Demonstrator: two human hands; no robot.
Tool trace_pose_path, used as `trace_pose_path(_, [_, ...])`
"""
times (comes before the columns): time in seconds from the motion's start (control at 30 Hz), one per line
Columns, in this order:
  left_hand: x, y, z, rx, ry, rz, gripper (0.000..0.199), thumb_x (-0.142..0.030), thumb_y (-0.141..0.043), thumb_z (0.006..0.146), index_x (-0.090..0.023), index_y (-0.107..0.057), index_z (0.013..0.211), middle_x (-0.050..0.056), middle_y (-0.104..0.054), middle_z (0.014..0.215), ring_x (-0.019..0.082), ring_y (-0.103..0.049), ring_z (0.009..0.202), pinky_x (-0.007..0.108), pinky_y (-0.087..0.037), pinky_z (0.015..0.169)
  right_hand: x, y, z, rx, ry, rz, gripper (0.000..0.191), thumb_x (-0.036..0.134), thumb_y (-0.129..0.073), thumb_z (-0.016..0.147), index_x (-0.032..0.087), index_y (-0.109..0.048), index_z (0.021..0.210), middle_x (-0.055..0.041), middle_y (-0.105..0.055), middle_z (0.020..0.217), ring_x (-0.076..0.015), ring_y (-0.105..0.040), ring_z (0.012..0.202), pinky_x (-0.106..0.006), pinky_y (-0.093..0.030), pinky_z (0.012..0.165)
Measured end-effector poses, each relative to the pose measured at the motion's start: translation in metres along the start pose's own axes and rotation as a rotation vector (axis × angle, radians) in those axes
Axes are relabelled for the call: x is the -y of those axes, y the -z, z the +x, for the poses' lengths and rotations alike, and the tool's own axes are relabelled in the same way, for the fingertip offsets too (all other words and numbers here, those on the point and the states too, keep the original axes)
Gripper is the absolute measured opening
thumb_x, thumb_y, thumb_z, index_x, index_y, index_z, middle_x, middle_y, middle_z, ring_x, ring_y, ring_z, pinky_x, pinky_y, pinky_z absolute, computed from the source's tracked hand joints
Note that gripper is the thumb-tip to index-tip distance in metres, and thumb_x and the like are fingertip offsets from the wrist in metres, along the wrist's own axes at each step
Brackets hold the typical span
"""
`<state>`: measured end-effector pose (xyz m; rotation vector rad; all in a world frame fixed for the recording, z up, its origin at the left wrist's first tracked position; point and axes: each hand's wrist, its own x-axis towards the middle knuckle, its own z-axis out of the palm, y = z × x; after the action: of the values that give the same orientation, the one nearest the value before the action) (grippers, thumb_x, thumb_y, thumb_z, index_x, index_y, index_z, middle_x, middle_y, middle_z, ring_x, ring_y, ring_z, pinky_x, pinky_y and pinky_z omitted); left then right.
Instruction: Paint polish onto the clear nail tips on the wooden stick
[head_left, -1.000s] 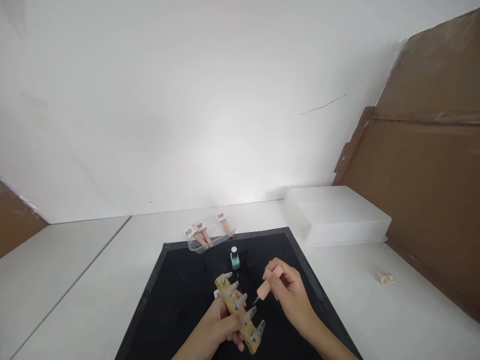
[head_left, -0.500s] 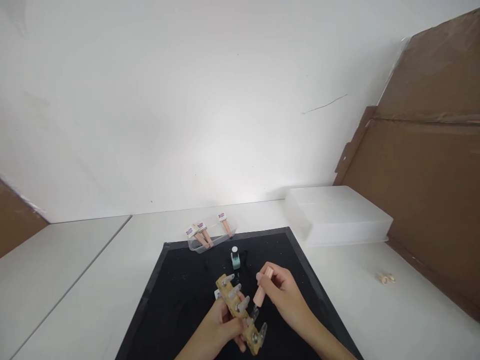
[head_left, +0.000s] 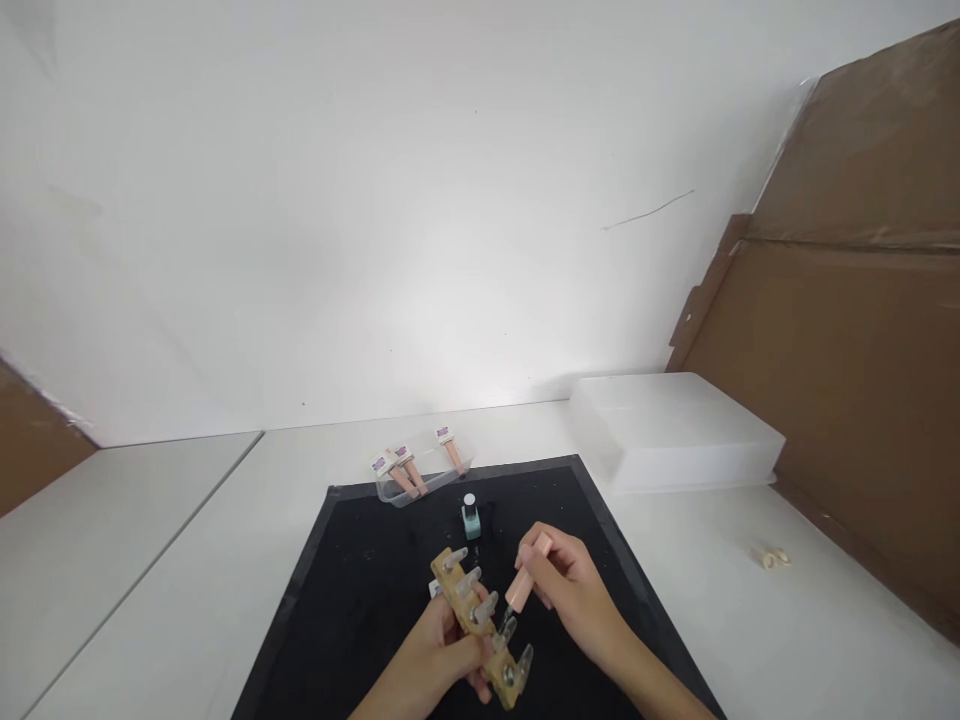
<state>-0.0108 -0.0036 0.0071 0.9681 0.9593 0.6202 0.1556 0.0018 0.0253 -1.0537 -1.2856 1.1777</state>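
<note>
My left hand (head_left: 450, 648) is wrapped round a wooden nail-tip holder (head_left: 454, 598), tilted with its lower end toward the right. Several clear false nail tips (head_left: 486, 607) stick up along it. Between the thumb and fingers of my right hand (head_left: 564, 578) is a nail polish brush with a pink handle (head_left: 527, 578). Its bristle end points down at the second nail tip from the low end (head_left: 507, 632), touching or very near it. A white labelled item (head_left: 434, 588) shows beside my left fingers, mostly hidden.
Beyond the hands, a mint-green nail polish bottle (head_left: 470, 520) stands on the black mat (head_left: 360, 560). A clear tray (head_left: 435, 483) behind it holds pink-handled, labelled items (head_left: 403, 482). At right are a translucent white box (head_left: 679, 430) and small beige rings (head_left: 772, 558) on the white table.
The brush in my right hand has shifted very slightly up along the nail tip. My left hand and the nail-tip holder are almost still.
</note>
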Motion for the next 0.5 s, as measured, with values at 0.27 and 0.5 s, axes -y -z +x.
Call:
trace_pose_path(0.27, [0.007, 0.001, 0.007, -0.004, -0.017, 0.013, 0.042, -0.034, -0.074, 0.054, -0.019, -0.047, 0.083, -0.003, -0.052, 0.067, 0.014, -0.053, 0.059, 0.026, -0.046, 0.05, 0.003, -0.002, -0.002, 0.076, 0.005, -0.057, 0.036, 0.046, -0.053, 0.081, 0.019, -0.049, 0.059, 0.0054, -0.046, 0.046, -0.0096, -0.035, 0.044, -0.022, -0.026, 0.043])
trace_pose_path(0.5, [0.014, 0.003, 0.01, -0.028, -0.002, -0.003, 0.051, -0.039, -0.076, 0.048, -0.02, -0.046, 0.083, -0.004, -0.051, 0.066, 0.012, -0.052, 0.053, 0.025, -0.043, 0.046, 0.001, 0.0, 0.001, -0.025, 0.014, -0.071, 0.036, 0.034, -0.05, 0.086, 0.02, -0.04, 0.054, 0.0051, -0.049, 0.044, -0.0108, -0.039, 0.044, -0.023, -0.032, 0.048])
